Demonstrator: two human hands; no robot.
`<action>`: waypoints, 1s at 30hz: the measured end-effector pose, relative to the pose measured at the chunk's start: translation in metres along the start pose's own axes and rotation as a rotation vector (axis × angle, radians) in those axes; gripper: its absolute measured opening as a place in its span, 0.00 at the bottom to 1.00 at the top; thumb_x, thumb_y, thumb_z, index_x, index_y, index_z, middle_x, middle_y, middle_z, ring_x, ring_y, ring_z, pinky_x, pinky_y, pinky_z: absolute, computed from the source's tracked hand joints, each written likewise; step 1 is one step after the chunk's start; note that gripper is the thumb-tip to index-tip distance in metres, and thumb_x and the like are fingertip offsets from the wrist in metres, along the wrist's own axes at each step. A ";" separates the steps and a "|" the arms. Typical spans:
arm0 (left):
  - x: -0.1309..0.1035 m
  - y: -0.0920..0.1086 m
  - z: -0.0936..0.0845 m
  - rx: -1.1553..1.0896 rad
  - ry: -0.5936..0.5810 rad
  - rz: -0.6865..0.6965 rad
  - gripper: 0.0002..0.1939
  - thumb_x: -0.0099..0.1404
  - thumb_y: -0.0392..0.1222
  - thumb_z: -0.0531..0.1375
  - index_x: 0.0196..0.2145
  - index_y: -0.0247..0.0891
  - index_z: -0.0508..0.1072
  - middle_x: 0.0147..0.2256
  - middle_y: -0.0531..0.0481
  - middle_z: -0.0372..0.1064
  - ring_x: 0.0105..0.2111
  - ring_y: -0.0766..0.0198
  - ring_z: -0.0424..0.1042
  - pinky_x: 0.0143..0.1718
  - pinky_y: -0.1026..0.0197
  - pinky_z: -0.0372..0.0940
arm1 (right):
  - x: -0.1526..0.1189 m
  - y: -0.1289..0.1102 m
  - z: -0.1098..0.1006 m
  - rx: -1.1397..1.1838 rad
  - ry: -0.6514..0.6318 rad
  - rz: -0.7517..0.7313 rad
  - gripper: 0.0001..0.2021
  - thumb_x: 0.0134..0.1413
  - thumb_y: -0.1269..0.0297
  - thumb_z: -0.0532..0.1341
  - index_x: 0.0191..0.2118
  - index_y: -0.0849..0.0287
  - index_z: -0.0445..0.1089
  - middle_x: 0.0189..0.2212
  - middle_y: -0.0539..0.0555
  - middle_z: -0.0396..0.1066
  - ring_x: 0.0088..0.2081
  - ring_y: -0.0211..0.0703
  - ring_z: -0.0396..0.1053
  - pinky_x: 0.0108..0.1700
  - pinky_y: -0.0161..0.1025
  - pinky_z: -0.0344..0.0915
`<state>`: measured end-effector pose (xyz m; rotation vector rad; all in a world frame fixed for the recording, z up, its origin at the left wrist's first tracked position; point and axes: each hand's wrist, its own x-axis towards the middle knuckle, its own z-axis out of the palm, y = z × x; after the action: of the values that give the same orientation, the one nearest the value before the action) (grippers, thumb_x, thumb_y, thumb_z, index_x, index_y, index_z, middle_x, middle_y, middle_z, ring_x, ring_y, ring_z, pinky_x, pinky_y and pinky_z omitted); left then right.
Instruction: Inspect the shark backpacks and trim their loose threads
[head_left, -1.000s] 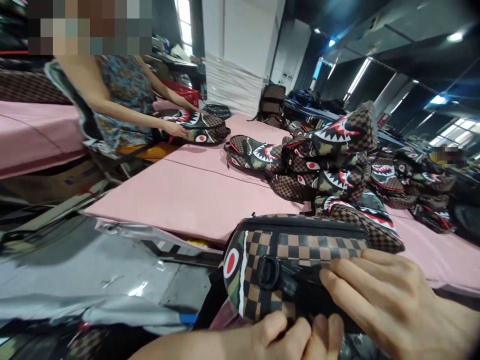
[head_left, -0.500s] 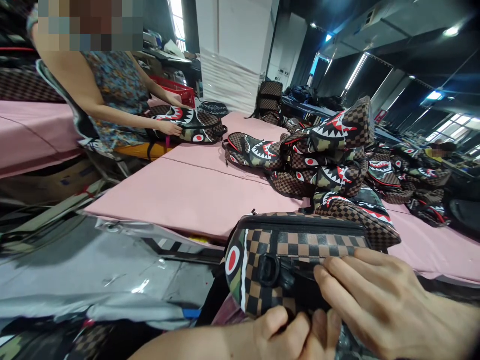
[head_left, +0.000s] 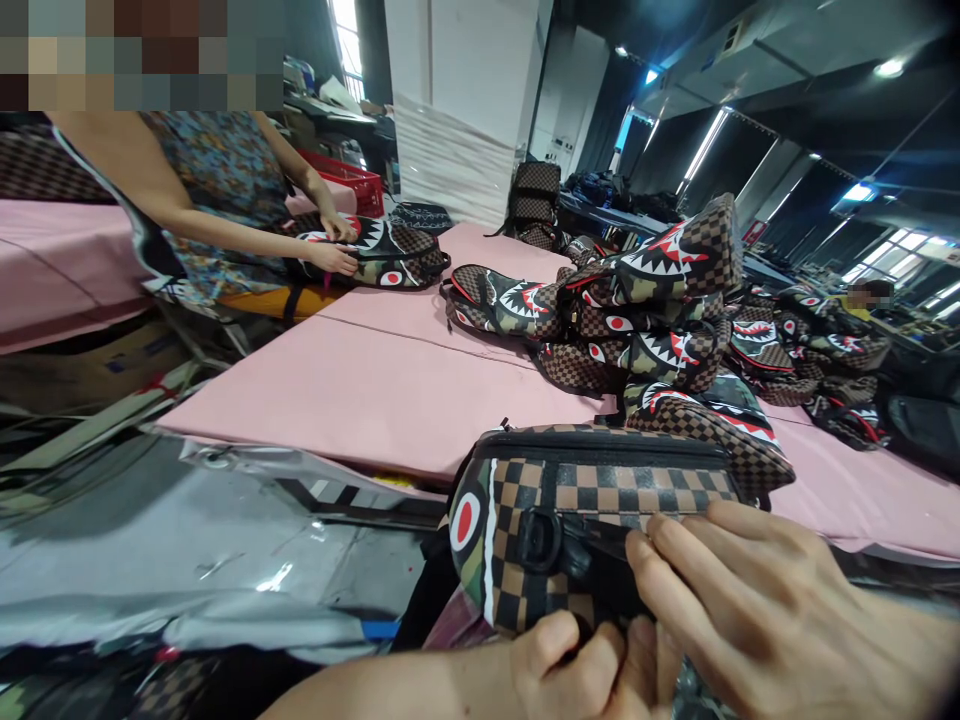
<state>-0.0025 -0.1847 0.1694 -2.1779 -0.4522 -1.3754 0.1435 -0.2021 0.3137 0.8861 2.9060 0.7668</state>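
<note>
A brown-and-black checkered bag point(head_left: 615, 485) with a red-and-white eye patch lies on its side in front of me, at the table's near edge. A black strap point(head_left: 600, 560) with a plastic buckle runs along it. My right hand point(head_left: 735, 590) has its fingers curled over this strap from the right. Below it, my left hand point(head_left: 592, 665) reaches in from the bottom with bent fingers, closed on the lower part of the strap. The fingertips of both hands are close together and partly hidden, and some clear plastic shows beneath them.
Behind the bag, a pink-covered table point(head_left: 360, 390) carries a pile of shark-mouth bags point(head_left: 660, 350), with more bags point(head_left: 817, 340) to the right. At the left, a person point(head_left: 225, 200) handles another bag point(head_left: 397, 255). A red crate point(head_left: 360, 185) stands behind.
The other person's far hand has moved down and in, closer to the near one on their bag. The surroundings have shifted slightly left in view. My hands have barely moved.
</note>
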 end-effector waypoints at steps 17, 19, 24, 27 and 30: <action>0.005 0.008 0.015 -0.105 0.281 -0.092 0.02 0.55 0.39 0.60 0.26 0.41 0.73 0.34 0.56 0.70 0.29 0.72 0.63 0.24 0.64 0.52 | 0.000 -0.009 -0.005 -0.031 -0.047 0.056 0.08 0.51 0.75 0.48 0.30 0.60 0.63 0.24 0.54 0.66 0.21 0.37 0.58 0.25 0.38 0.53; 0.006 0.009 0.015 -0.111 0.278 -0.084 0.02 0.55 0.38 0.60 0.27 0.41 0.74 0.34 0.56 0.70 0.30 0.72 0.63 0.24 0.64 0.53 | 0.000 -0.010 -0.004 -0.016 -0.067 0.079 0.08 0.51 0.75 0.48 0.31 0.60 0.62 0.23 0.53 0.66 0.20 0.37 0.58 0.24 0.38 0.52; 0.014 0.007 0.013 -0.104 0.327 -0.158 0.04 0.56 0.36 0.60 0.26 0.41 0.75 0.28 0.57 0.69 0.27 0.73 0.62 0.23 0.64 0.51 | 0.003 -0.011 -0.005 0.007 -0.090 0.151 0.08 0.51 0.75 0.47 0.35 0.60 0.60 0.20 0.50 0.62 0.19 0.37 0.55 0.23 0.37 0.49; 0.019 0.007 0.012 -0.108 0.325 -0.145 0.05 0.57 0.35 0.60 0.27 0.42 0.75 0.28 0.58 0.69 0.26 0.74 0.62 0.22 0.64 0.51 | 0.002 -0.011 -0.005 0.002 -0.084 0.169 0.08 0.50 0.76 0.47 0.35 0.59 0.59 0.19 0.48 0.61 0.18 0.37 0.54 0.22 0.36 0.48; 0.021 0.009 0.012 -0.103 0.343 -0.209 0.04 0.56 0.35 0.62 0.25 0.40 0.74 0.25 0.58 0.68 0.26 0.74 0.61 0.23 0.65 0.51 | -0.003 -0.010 -0.001 0.005 -0.085 0.217 0.07 0.51 0.76 0.48 0.32 0.58 0.57 0.18 0.47 0.60 0.17 0.36 0.54 0.22 0.36 0.47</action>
<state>0.0205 -0.1850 0.1817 -1.9573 -0.4966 -1.8822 0.1403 -0.2112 0.3098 1.2181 2.7709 0.7126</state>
